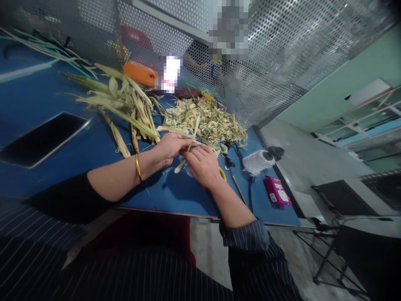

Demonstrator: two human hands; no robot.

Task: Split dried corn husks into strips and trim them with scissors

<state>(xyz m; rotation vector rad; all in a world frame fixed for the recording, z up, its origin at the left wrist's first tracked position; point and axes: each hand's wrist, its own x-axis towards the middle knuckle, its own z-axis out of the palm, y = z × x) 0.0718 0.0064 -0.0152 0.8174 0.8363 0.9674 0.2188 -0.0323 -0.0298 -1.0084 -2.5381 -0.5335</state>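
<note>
Both my hands meet over the blue table. My left hand, with a gold bangle on the wrist, is closed on a pale green leaf strip that sticks up and away from the fingers. My right hand pinches the near end of the same strip. Long pale leaves lie in a bundle to the left of the hands. Just behind the hands sits a heap of cut leaf scraps.
A dark phone lies flat at the left. An orange object sits near the perforated metal screen. A white cup-like object, a pink box and black cables lie at the right, near the table edge. A person sits behind the screen.
</note>
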